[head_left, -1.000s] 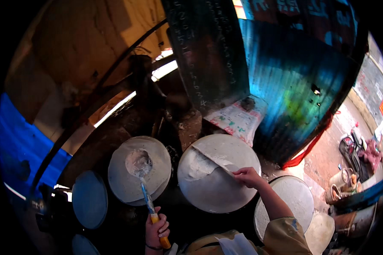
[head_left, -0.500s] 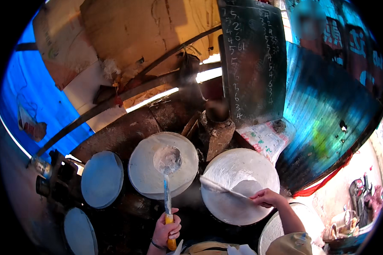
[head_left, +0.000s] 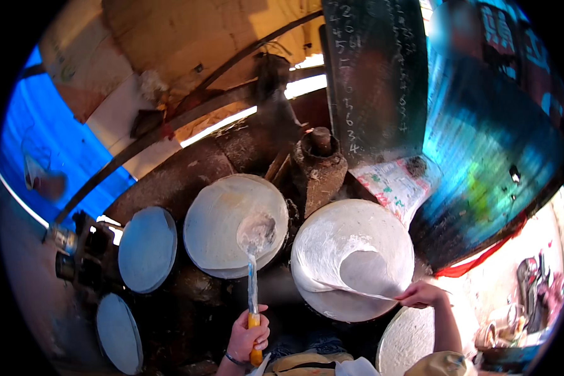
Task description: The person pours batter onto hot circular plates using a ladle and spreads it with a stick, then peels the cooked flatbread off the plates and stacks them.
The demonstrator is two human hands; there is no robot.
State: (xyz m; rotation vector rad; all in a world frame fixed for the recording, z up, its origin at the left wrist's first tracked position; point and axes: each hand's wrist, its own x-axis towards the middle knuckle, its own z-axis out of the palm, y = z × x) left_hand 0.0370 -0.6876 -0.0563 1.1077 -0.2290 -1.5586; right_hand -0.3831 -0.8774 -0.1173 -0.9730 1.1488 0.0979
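My left hand (head_left: 249,335) is closed around the yellow handle of a long metal ladle (head_left: 253,282). Its round bowl, coated in pale batter, sits on a round griddle (head_left: 210,219) covered with a whitish layer. My right hand (head_left: 418,294) pinches a thin, pale flat stick (head_left: 366,294) at the near right of a second round griddle. That stick lies along the near side of a thin white pancake (head_left: 316,244), whose left edge looks raised and folded. Inside the pancake is a greyer round patch (head_left: 361,274).
Two more pale round griddles or lids stand at left, a farther one (head_left: 147,250) and a nearer one (head_left: 119,335). A white round sheet (head_left: 407,341) lies beneath my right forearm. Behind the griddles rise a rusty pipe stub (head_left: 320,156) and a dark chalkboard (head_left: 379,81).
The ladle's bowl has shifted rightward over its griddle. My right hand has moved right, drawing the stick along the pancake's near side. The whole view has shifted slightly.
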